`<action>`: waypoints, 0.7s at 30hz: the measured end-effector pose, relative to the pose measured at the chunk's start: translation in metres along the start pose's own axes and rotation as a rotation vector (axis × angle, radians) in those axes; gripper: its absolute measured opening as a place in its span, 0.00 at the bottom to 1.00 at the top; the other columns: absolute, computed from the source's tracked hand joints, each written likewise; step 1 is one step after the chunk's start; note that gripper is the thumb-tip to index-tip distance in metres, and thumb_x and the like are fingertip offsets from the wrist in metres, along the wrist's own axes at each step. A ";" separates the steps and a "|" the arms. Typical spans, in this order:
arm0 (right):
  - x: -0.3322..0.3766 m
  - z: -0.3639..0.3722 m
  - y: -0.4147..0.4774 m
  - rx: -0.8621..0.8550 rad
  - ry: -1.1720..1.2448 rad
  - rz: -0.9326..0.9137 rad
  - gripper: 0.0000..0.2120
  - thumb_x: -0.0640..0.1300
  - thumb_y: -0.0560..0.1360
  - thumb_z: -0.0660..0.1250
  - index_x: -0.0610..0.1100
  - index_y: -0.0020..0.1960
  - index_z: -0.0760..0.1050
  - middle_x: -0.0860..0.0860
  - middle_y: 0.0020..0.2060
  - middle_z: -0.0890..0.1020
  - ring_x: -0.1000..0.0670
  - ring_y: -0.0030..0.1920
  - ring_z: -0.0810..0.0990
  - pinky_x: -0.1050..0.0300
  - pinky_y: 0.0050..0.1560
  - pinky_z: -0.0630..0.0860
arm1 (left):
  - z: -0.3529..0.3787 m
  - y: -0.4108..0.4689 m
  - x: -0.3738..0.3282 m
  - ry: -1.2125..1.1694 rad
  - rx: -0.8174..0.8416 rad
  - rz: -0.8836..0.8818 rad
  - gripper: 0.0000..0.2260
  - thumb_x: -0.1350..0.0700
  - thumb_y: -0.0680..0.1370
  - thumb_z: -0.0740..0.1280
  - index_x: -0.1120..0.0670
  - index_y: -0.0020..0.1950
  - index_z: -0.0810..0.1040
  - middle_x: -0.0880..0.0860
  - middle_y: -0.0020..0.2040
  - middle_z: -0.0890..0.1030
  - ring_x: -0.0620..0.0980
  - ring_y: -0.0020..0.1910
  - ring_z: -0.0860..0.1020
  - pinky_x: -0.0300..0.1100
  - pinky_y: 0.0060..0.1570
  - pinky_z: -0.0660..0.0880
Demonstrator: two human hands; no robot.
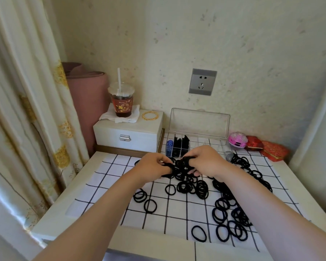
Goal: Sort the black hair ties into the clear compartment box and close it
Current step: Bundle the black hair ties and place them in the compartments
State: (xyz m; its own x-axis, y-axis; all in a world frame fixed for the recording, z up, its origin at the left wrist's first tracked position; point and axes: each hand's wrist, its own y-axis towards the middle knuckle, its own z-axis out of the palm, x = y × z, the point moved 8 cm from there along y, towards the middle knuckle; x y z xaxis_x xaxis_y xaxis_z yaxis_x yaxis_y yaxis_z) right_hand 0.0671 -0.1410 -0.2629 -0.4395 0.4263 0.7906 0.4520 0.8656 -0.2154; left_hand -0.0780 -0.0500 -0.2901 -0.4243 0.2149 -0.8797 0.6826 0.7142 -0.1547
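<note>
Head view: ties (pixel 181 169) being bunched.
Pinched by left hand (pixel 152 166) and right hand (pixel 205 161); clump should be kept tight until box (pixel 211 143) is reached.

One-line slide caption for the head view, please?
Left hand and right hand grip a bunch of black hair ties before the open clear compartment box; more lie loose on the grid cloth.

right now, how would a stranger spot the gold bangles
Look at the white box at the back left, beside the curtain. On its lid, right of the drink cup, lie the gold bangles. They are the only shiny yellow rings; the rest are black hair ties.
</note>
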 end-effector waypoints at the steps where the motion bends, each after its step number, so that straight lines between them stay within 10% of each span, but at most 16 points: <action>1: 0.002 -0.005 -0.002 0.000 0.064 -0.009 0.14 0.32 0.78 0.62 0.42 0.57 0.82 0.43 0.42 0.86 0.50 0.38 0.86 0.59 0.35 0.82 | 0.002 0.001 -0.001 -0.006 -0.010 -0.010 0.05 0.55 0.74 0.74 0.48 0.49 0.84 0.53 0.46 0.84 0.50 0.46 0.82 0.43 0.49 0.82; 6: 0.015 0.001 -0.013 0.168 0.411 -0.060 0.13 0.30 0.78 0.62 0.37 0.58 0.80 0.42 0.37 0.85 0.49 0.37 0.85 0.60 0.32 0.77 | 0.015 0.007 -0.010 -0.059 -0.020 -0.039 0.02 0.57 0.75 0.73 0.50 0.45 0.83 0.54 0.42 0.83 0.49 0.40 0.80 0.43 0.45 0.82; 21: 0.000 -0.003 -0.006 0.015 0.221 -0.009 0.10 0.35 0.77 0.66 0.38 0.56 0.82 0.37 0.40 0.86 0.47 0.37 0.84 0.59 0.33 0.81 | 0.032 -0.002 -0.014 -0.620 0.331 -0.165 0.11 0.62 0.81 0.63 0.62 0.62 0.79 0.55 0.49 0.85 0.47 0.46 0.83 0.44 0.54 0.80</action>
State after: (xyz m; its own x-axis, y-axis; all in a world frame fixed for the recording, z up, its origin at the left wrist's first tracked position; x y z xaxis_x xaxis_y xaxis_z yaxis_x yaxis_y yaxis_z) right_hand 0.0667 -0.1473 -0.2598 -0.2621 0.3522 0.8985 0.4362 0.8737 -0.2153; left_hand -0.0541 -0.0760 -0.2919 -0.1892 -0.3662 -0.9111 0.8250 0.4440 -0.3497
